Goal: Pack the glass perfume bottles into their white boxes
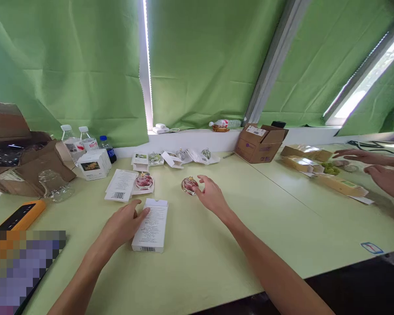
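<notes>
Round glass perfume bottle [189, 185], red inside, gold cap, sits on pale green table [236, 232]. Right hand [212, 195] spread, fingertips at bottle's side. Left hand [123, 222] spread, resting on flat white carton [150, 227].

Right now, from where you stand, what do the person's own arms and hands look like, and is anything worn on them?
The left hand and right hand are bare, with no gloves, rings or bands visible. The left forearm and right forearm are bare too, with no sleeves, watch or markings in view.
</notes>
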The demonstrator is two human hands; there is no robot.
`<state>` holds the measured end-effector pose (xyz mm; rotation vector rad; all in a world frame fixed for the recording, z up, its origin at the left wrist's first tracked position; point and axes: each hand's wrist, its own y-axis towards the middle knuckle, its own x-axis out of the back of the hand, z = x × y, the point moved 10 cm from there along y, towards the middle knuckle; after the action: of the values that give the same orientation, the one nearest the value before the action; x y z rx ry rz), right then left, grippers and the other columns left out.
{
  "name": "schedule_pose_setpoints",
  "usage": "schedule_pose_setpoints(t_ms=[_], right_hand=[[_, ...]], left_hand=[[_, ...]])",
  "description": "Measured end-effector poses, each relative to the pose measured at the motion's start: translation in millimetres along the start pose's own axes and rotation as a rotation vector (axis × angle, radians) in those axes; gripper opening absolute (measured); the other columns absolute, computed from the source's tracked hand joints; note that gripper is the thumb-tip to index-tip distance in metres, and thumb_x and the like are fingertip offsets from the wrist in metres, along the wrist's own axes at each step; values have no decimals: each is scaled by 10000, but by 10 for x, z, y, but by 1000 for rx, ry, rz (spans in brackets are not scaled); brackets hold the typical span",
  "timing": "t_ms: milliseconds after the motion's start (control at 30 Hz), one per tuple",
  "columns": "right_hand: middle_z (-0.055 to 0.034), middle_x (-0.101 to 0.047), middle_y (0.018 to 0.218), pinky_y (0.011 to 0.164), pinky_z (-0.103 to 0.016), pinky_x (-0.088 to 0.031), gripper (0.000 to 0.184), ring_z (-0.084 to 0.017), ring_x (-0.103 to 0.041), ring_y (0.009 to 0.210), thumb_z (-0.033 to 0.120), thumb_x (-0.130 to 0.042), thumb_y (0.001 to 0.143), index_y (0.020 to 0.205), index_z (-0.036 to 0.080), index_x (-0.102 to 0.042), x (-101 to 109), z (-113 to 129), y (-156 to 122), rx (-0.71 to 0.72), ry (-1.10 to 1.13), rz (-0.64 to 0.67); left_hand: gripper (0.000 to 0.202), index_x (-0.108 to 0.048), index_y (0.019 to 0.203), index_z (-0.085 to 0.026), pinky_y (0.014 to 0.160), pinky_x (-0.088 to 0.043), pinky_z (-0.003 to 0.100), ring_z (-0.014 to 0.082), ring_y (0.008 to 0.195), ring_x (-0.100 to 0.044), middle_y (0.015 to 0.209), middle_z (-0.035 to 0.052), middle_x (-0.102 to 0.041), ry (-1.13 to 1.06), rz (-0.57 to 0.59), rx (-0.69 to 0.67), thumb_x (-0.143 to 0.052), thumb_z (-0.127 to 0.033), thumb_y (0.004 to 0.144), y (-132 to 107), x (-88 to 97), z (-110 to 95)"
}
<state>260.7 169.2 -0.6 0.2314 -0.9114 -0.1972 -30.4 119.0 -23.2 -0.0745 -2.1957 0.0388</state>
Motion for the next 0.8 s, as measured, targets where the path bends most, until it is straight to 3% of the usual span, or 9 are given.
schedule_pose_setpoints(t_ms=[100,200,267,367,467,567,800], right_hand=[[-62,-657,1084,677,-292,-409,325,-180,-596,759,361,-528,851,1136,219,-592,-59,-32,35,8,-6,23],[-41,-680,1011,633,-278,-395,275,-177,-591,733,365,-536,847,1072,228,-615,-86,-42,52,19,-3,34],[-37,-685,998,629,-276,-395,266,-175,-590,722,363,-542,845,1060,227,-617,-102,-35,55,32,3,41],[-39,-688,990,640,-278,-406,258,-170,-592,704,355,-546,846,1053,220,-618,-134,4,45,56,18,60],[-39,-689,991,655,-274,-422,250,-167,-605,716,344,-552,844,1049,216,-618,-175,89,10,88,41,93],[-37,-689,1001,661,-269,-434,257,-168,-615,747,343,-562,841,1057,216,-615,-205,206,-51,123,67,125],[-22,-692,879,618,-265,-442,262,-159,-599,703,402,-565,844,1010,210,-634,-280,475,-218,208,114,200]], left_hand=[[583,-516,1266,-241,668,-475,344,273,915,-622,1035,84,-636,106,-109,-61,-375,-626,851,-21,73,-145],[532,-464,1305,-251,906,-456,413,294,1223,-463,1320,87,-498,140,-210,-299,-428,-555,871,-125,68,-485],[506,-463,1298,-245,1021,-389,453,295,1325,-342,1395,82,-430,159,-208,-474,-486,-504,864,-230,-20,-701],[427,-490,1266,-268,1075,-351,476,293,1389,-227,1445,49,-383,196,-117,-643,-537,-372,855,-364,-213,-889],[449,-513,1236,-264,1109,-326,465,263,1391,-230,1402,28,-438,231,-82,-707,-502,-143,803,-420,-304,-939],[541,-537,1196,-241,1134,-293,458,232,1314,-360,1284,29,-540,258,-114,-716,-445,-12,714,-392,-288,-910],[389,-567,1153,-210,1061,-372,485,255,1190,-491,1179,69,-600,368,-256,-629,-433,-74,813,-248,-187,-754]])
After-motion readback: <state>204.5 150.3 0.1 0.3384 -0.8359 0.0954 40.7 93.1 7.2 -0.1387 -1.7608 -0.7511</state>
